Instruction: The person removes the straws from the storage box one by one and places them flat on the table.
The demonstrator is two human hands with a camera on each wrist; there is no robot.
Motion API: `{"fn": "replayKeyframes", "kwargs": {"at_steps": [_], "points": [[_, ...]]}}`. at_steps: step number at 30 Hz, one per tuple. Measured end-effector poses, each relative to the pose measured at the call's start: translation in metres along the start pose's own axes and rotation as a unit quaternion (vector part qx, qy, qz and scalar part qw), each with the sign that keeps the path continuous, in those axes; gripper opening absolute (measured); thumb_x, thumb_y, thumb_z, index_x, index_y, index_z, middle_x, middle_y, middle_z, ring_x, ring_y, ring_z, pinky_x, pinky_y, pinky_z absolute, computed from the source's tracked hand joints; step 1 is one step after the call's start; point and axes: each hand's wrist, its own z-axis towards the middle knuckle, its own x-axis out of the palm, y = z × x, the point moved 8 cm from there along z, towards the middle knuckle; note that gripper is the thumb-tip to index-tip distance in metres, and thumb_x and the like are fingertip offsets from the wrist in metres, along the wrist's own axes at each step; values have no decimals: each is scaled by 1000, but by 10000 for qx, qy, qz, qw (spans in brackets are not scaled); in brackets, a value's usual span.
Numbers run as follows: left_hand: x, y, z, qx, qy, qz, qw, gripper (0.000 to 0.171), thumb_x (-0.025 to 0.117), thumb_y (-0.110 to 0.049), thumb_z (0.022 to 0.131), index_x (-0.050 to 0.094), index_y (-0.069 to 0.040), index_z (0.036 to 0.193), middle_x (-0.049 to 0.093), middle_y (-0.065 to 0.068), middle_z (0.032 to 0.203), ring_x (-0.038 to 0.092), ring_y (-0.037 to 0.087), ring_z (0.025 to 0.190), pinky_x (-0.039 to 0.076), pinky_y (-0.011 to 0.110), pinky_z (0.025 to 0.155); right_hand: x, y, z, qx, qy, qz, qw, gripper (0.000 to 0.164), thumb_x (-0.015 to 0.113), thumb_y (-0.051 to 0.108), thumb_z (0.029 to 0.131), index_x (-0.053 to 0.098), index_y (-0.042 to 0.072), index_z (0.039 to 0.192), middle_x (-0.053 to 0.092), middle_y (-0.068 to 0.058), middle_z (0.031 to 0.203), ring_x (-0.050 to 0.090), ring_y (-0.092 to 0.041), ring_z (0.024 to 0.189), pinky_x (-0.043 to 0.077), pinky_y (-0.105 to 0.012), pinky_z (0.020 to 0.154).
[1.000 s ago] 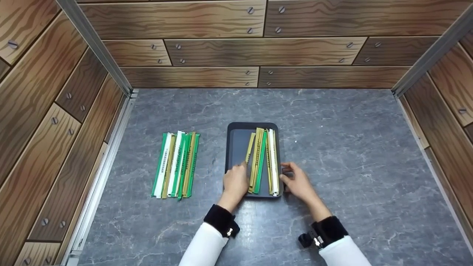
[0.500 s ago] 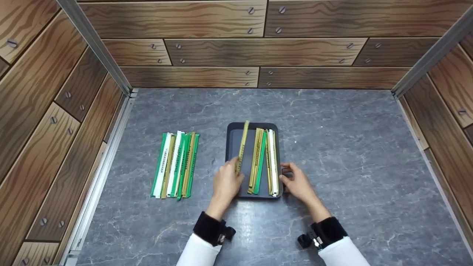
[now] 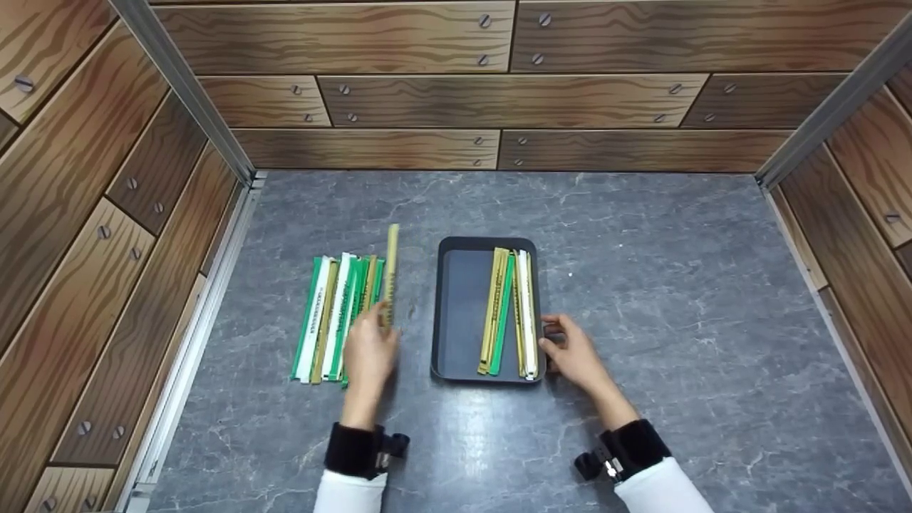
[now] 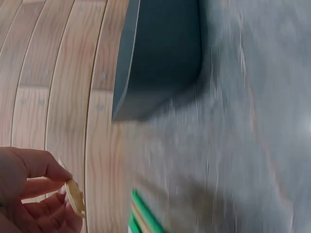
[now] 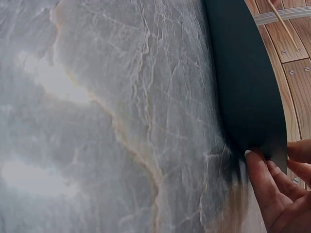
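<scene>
Packet [image 3: 392,263] pinched between pile [image 3: 335,313] and tray [image 3: 459,313]

Saw at left-centre of the head frame the pile of green, white and gold wrappers, laid lengthwise side by side and overlapping in places, probably to keep the ends roughly level. Just right of there, found the left hand [image 3: 370,342] over the lower right of the pile, closed in a narrow pinch on the lower part of the gold packet; confirmed at lower left of the left-wrist frame. Judged the low hold a way of leaving most of the length free, pointing towards the top of the head frame. Could not tell the height above the surface.

Met at the centre the dark tray, bare in its left half, with gold packets [image 3: 491,306], a green packet [image 3: 503,313] and a white packet [image 3: 528,313] bunched towards its right side, perhaps to leave room at left. Right of centre, noted the right hand [image 3: 573,349] against the tray's right wall, thumb and index finger spread apart, likely to steady it. Could not tell, even at lower right of the right-wrist frame, whether to call it a pinch on the rim or a mere touch.
</scene>
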Motion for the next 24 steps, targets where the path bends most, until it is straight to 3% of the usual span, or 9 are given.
{"fn": "replayKeyframes", "kwargs": {"at_steps": [10,18,24], "points": [[-26,52,8,-628,-80,394,9972,42,57,3,87,62,-1,128,65,23,106,65,41,85,52,54,63,1,1,0,-63,-20,8,10000,41,60,-5,92,51,-3,132,59,-25,117,67,-32,80,56,-37,52],[-33,93,10,-1225,162,554,9908,41,45,4,95,59,-1,133,60,27,116,61,46,97,50,60,74,0,2,0,-153,-21,45,9999,40,60,-6,92,51,-5,131,58,-28,117,66,-34,81,55,-38,51],[-34,107,11,-1292,214,694,9889,40,47,6,94,60,-2,132,60,26,121,60,46,103,48,61,80,0,0,0,-73,-20,-13,10000,40,58,-4,93,51,-3,133,58,-26,118,66,-34,87,55,-38,52]]}}
